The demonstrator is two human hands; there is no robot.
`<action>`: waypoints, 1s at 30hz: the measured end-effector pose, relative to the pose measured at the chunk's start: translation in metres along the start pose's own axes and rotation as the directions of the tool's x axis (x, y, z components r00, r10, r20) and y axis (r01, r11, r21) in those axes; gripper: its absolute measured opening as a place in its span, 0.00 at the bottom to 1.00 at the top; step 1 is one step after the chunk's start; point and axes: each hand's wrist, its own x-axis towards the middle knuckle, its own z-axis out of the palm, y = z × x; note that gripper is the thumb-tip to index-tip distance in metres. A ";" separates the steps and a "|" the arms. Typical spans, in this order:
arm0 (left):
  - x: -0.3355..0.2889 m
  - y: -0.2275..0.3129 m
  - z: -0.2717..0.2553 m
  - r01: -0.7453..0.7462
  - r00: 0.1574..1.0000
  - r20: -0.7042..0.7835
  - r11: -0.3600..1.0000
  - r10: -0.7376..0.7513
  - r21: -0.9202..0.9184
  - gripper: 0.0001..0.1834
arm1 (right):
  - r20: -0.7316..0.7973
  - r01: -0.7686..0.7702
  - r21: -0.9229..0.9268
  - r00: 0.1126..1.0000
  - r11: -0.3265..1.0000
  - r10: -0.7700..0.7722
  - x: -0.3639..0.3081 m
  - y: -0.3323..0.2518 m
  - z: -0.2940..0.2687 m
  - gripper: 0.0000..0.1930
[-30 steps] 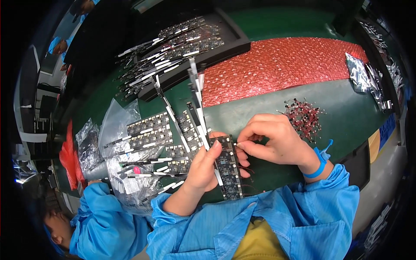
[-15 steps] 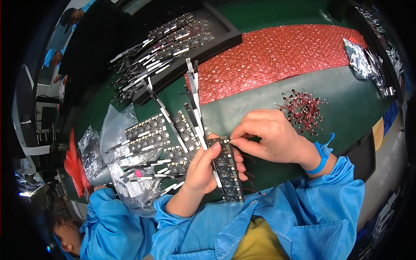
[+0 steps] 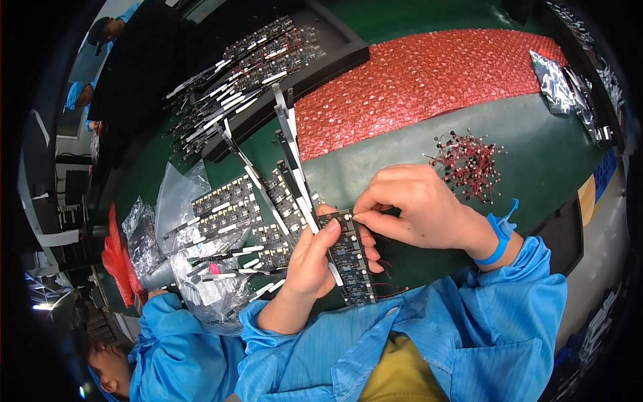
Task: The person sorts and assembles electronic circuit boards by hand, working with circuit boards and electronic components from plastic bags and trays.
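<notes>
My left hand (image 3: 309, 262) grips a long dark circuit board panel (image 3: 353, 264), thumb on its face and fingers behind it. White and black flat strips (image 3: 303, 184) reach up and away from the panel's left edge. Thin red wires hang off its right edge. At the panel's upper right corner, my right hand (image 3: 418, 208) pinches thumb and forefinger together by a small white connector. Whatever sits between those fingertips is too small to make out. Beyond the right hand lies a tangled pile of small red-and-black wired parts (image 3: 469, 164).
More circuit board panels (image 3: 224, 204) lie left of my hands, beside clear plastic bags (image 3: 177, 208). A black tray (image 3: 351, 57) at the back holds more panels. Red bubble wrap (image 3: 429, 87) stretches across the table, with silver bags (image 3: 552, 80) at its right end. A co-worker's blue sleeve (image 3: 177, 342) is close at left.
Both hands keep nearly the same pose, the right still pinching at the panel's corner. The whole view has shifted slightly.
</notes>
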 end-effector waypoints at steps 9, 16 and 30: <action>0.000 0.000 0.002 -0.019 0.999 -0.027 0.997 0.021 0.070 0.08 | -0.009 0.020 -0.002 1.000 1.000 -0.020 -0.001 0.001 0.001 0.03; 0.000 -0.005 0.002 -0.122 0.990 -0.037 0.968 0.133 0.221 0.09 | 0.118 -0.289 0.211 0.956 0.934 0.269 0.002 -0.005 -0.005 0.02; 0.002 -0.011 0.006 -0.273 0.951 -0.049 0.899 0.307 0.342 0.10 | 0.330 -0.494 0.568 0.870 0.658 0.367 0.002 -0.002 -0.002 0.04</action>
